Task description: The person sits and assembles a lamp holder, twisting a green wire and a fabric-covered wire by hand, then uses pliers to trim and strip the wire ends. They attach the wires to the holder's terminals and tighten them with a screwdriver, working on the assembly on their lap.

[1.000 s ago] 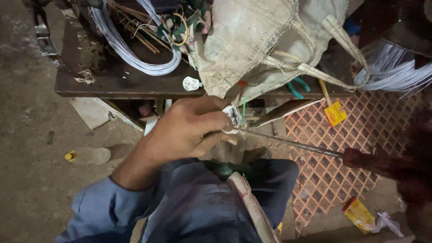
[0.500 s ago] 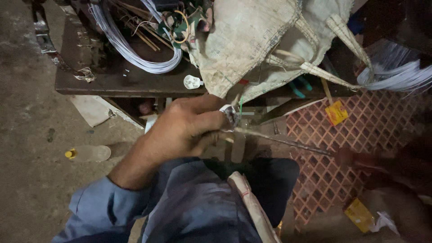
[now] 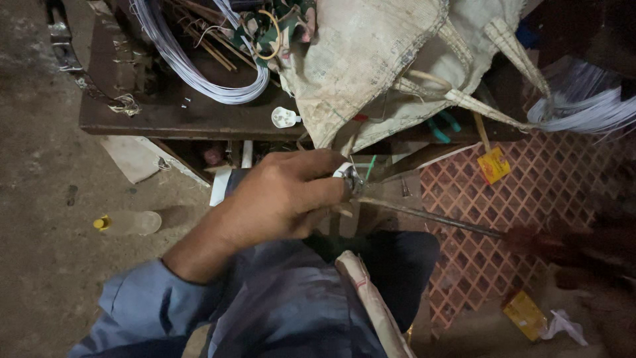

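Small white fitting (image 3: 349,178) pinched in the closed fingers (image 3: 318,192) of the left hand (image 3: 281,199), centre of scene, just near of the dark workbench (image 3: 172,119). Screwdriver shaft (image 3: 430,215) runs from the fitting out to the right; its tip meets the fitting. Right hand (image 3: 583,248) blurred and dim at the handle; grip cannot be told. Woven sack (image 3: 377,59) hangs far of the hands. White wire coil (image 3: 199,73) on the bench. Plastic bottle (image 3: 129,222) on the floor, left.
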